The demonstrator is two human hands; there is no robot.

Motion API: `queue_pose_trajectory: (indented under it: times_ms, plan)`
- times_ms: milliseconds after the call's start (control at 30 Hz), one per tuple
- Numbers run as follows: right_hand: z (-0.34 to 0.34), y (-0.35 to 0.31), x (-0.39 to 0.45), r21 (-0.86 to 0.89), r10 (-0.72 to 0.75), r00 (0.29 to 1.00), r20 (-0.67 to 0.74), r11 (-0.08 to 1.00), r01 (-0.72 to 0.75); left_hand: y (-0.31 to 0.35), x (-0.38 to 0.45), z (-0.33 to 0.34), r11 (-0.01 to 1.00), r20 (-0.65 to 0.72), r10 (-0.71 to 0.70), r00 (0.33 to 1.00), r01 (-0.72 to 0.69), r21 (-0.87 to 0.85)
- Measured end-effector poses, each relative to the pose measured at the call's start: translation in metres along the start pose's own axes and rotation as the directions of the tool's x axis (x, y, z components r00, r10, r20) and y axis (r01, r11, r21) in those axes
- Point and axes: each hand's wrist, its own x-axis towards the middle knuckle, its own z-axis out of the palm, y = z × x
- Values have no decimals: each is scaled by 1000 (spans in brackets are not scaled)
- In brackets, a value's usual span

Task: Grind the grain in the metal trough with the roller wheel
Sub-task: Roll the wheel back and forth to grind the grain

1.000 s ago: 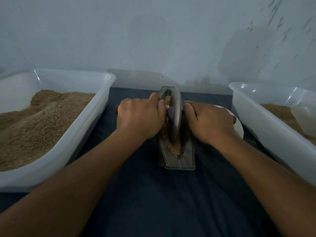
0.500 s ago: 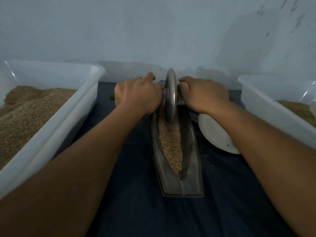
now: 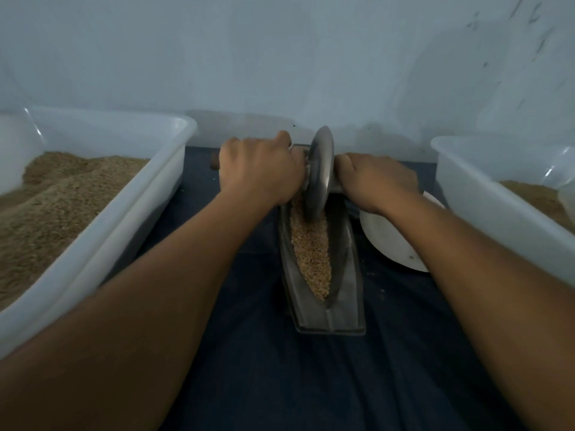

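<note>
A person works a roller wheel (image 3: pixel 320 172) at the far end of a metal trough (image 3: pixel 323 275) that stands on a dark cloth-covered surface (image 3: pixel 311 384), between two white plastic tubs. The left hand (image 3: pixel 261 169) and right hand (image 3: pixel 378 181) each hold a tight grip on the axle handle either side of the upright disc, fingers curled round it, knuckles up. The trough's long axis runs straight away from the person, so the grain (image 3: pixel 312 259) lies on the near side of the wheel, a narrow strip tapering toward the person. Both hands sit about equally close to the wheel; any return pass would likely have to come straight back along that line to stay in the groove.

The left tub (image 3: pixel 130 194) is heaped with brown meal or grain; the right tub (image 3: pixel 485 206) holds a shallower layer and is cut off at the frame edge. A white plate (image 3: pixel 392 244) lies partly hidden under the right forearm. The handle itself is mostly covered by the hands, and the wheel's contact with the trough floor cannot be made out.
</note>
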Motion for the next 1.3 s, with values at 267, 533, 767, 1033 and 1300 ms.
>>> queue_pose_trajectory:
  times_ms: [267, 533, 767, 1033, 1300]
  plan:
    - [-6, -8, -47, -52, -104, 979, -173, 994, 97, -1, -43, -14, 999, -21, -14, 1000, 13, -33]
    - [-15, -13, -87, -76, -129, 953, -274, 991, 112, -2, -72, -36, 998, -3, -2, 1000, 2, -68]
    - [-11, -11, -79, -40, -114, 967, -226, 993, 108, -2, -66, -27, 999, -32, 17, 999, -18, -29]
    - [-1, -6, -32, 6, -85, 988, -131, 996, 87, -2, -28, -7, 998, 6, 1, 1000, 0, -66]
    - [6, 0, 10, 48, -23, 998, -50, 998, 26, -2, 8, 11, 1000, -4, 3, 1000, -3, -21]
